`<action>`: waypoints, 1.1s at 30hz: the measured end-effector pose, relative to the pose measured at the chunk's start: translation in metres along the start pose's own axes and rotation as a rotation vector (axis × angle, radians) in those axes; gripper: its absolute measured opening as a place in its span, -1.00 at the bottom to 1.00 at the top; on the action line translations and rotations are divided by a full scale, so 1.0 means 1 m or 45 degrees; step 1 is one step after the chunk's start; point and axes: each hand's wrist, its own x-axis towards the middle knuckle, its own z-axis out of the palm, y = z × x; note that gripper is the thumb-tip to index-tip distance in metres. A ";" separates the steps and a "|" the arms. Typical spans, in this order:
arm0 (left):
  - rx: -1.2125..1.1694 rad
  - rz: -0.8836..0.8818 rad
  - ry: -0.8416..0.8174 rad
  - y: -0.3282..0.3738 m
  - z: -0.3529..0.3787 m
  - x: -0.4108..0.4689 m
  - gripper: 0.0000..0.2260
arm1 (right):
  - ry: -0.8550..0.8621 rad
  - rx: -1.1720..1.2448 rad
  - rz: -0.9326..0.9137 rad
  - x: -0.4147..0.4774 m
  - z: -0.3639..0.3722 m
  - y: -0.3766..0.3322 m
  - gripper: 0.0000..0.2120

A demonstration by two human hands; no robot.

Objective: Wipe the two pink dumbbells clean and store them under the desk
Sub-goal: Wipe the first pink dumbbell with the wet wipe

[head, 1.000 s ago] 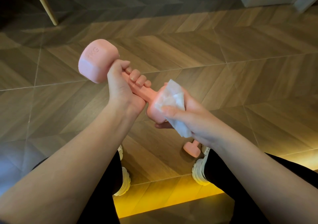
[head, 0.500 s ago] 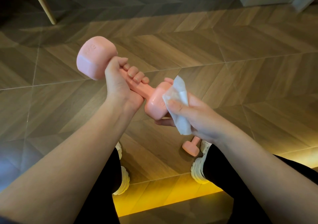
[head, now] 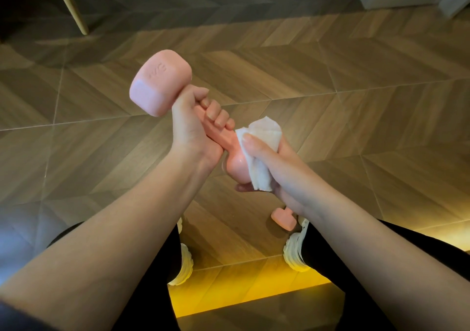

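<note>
The wipe point(head: 262, 140) sits higher now on the near head of the raised pink dumbbell point(head: 160, 81), pinched by the right grip point(head: 274, 162); the left grip point(head: 193, 127) grasps its handle. I see the second dumbbell point(head: 282, 217) on the herringbone floor point(head: 330, 101), beside a shoe point(head: 296, 251).

One marking is seen: letters moulded into the upward-facing side of the far head of the pink, square-headed, smooth-coated dumbbell point(head: 160, 81). They are read as "KG" and are in the same pink as the surface around them. What is set just before the letters is too blurred to be made out.
</note>
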 end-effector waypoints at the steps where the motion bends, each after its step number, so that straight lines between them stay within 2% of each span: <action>1: -0.003 0.007 -0.005 -0.001 0.000 0.000 -0.71 | 0.002 0.064 0.083 0.000 -0.002 -0.001 -0.76; 3: -0.033 0.015 0.018 -0.002 -0.002 0.000 -0.71 | 0.009 0.125 0.165 0.000 -0.006 -0.001 -0.72; 6: -0.056 0.021 0.105 -0.002 -0.004 0.002 -0.74 | 0.044 0.099 0.136 0.000 -0.007 -0.001 -0.71; 9: -0.072 0.017 0.191 -0.005 -0.006 0.004 -0.75 | 0.099 0.020 0.116 0.001 -0.004 0.002 -0.48; 11: -0.109 -0.014 0.226 -0.005 -0.007 0.005 -0.74 | 0.138 -0.002 0.108 0.002 0.000 0.004 -0.39; 15: -0.099 -0.024 0.195 -0.002 -0.007 0.007 -0.71 | 0.219 0.115 0.134 0.004 0.002 0.004 -0.51; 18: -0.078 -0.021 0.154 -0.001 -0.004 0.006 -0.71 | 0.163 0.184 0.168 0.004 -0.003 0.001 -0.57; 23: -0.054 -0.022 0.105 -0.003 -0.002 0.003 -0.71 | -0.037 0.257 0.268 0.001 -0.007 -0.003 -0.46; 27: -0.037 -0.025 0.093 -0.003 -0.002 0.003 -0.71 | 0.009 0.154 0.185 0.001 -0.005 -0.001 -0.36; 31: -0.068 -0.049 0.107 0.000 -0.003 0.007 -0.72 | 0.068 0.209 0.212 0.003 -0.003 0.001 -0.61; 33: -0.077 -0.052 0.116 0.003 -0.005 0.008 -0.72 | 0.089 0.312 0.229 0.004 -0.004 -0.001 -0.65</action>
